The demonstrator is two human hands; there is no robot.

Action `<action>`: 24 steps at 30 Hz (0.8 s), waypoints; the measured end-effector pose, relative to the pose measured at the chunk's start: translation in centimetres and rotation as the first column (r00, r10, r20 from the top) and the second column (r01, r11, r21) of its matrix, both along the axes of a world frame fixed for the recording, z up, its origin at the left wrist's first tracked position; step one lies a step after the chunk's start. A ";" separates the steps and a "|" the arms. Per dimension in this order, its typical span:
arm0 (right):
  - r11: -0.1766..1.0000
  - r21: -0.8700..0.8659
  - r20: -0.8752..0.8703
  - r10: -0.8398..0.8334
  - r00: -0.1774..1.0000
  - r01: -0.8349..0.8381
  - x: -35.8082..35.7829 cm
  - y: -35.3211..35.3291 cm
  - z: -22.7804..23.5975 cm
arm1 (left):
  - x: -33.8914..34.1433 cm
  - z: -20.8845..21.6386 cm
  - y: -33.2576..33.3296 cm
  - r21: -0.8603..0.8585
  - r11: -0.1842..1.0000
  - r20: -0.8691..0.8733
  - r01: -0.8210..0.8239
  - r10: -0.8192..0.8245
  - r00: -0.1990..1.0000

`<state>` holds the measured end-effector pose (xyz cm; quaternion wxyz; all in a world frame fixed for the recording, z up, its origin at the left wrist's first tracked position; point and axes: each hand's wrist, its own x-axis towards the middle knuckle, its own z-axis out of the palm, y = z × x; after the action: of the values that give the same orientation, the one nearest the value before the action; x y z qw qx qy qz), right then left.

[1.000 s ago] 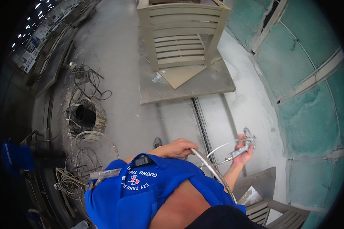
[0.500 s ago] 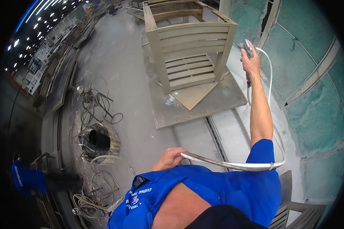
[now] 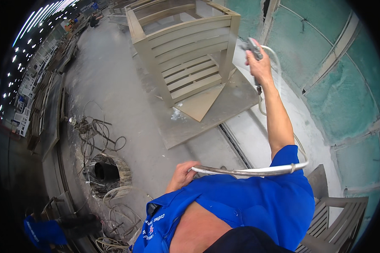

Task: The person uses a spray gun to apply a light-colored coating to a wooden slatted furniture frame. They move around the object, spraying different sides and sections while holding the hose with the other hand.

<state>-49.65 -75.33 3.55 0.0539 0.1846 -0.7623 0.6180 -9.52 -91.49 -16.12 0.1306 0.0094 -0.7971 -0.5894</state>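
Note:
My right hand (image 3: 262,68), arm stretched forward, is wrapped round a grey metal spray gun (image 3: 253,48) with hoses running from its lower end. The gun is beside the right edge of a slatted wooden chair frame (image 3: 192,47), apart from it, and a faint haze hangs around the slats. The frame stands on a thin panel (image 3: 202,107) over a flat grey board (image 3: 236,101). At my waist, my left hand (image 3: 183,174) is closed round a pair of white and dirty-grey hoses (image 3: 249,171), which cross my body and loop round my right arm.
Green filter-like sheeting (image 3: 346,101) lines the right wall. A black-mouthed bucket (image 3: 107,170) and tangled hoses (image 3: 118,211) lie on the left floor. A floor rail (image 3: 234,145) runs below the board. A co-worker in blue (image 3: 44,232) is at lower left; slatted furniture (image 3: 337,219) stands at lower right.
The whole view has turned, so the chair frame, board and bucket appear further left. My right hand keeps the spray gun beside the frame's right edge, and my left hand still holds the hoses.

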 end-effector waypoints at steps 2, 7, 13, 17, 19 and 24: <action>0.989 0.050 -0.065 -0.138 0.988 0.141 -1.9 2.2 -1.3 | -0.2 -0.2 1.3 0.066 0.997 0.001 -0.028 0.028 1.000; 0.972 -0.014 0.022 0.235 0.972 -0.235 0.7 2.7 -5.0 | -2.2 0.3 4.2 0.150 0.987 0.150 -0.064 0.041 0.988; 0.803 -0.085 0.108 0.595 0.796 -0.589 4.4 1.6 -10.1 | -5.1 1.2 7.0 0.029 1.000 0.114 0.009 -0.013 0.993; 0.996 0.060 -0.133 0.068 0.989 -0.060 -2.0 5.6 -10.4 | -5.0 0.9 7.8 -0.037 0.997 0.116 -0.060 0.064 0.991; 0.994 0.012 -0.124 -0.102 0.987 0.105 -4.5 8.5 -9.9 | -5.0 0.6 8.1 -0.001 0.996 0.096 -0.090 0.089 0.991; 0.762 -0.647 -0.040 0.001 0.999 -0.027 -7.0 10.8 -10.6 | -6.0 0.1 8.8 0.033 0.979 0.094 -0.201 0.197 0.976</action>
<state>-56.66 -64.56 -7.01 0.1242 0.1718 -0.4998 0.8398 -15.51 -82.70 -16.07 0.1526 0.1187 -0.7847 -0.5890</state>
